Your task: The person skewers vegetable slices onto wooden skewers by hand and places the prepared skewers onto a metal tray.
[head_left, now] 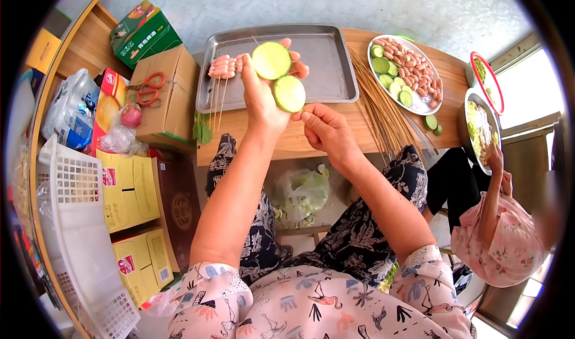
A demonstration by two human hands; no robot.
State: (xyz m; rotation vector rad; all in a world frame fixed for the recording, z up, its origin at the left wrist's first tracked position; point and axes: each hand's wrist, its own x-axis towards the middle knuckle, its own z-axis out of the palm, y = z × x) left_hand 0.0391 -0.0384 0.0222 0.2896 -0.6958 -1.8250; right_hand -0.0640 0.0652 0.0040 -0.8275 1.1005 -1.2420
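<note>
Two round, pale green zucchini slices, an upper one and a lower one, rest in my left hand, its thumb in front and fingers behind. A thin stick tip pokes out above the upper slice. At the lower slice's edge, my right hand pinches what looks like the skewer's other end, mostly covered by the fingers. Behind my left hand, skewered pink sausages lie on the metal tray, their sticks pointing toward me.
Right of the tray lie bamboo skewers and a white plate of sausages and zucchini slices. A co-worker reaches into a bowl at far right. Boxes with red scissors stand left. A plastic bag sits below the table.
</note>
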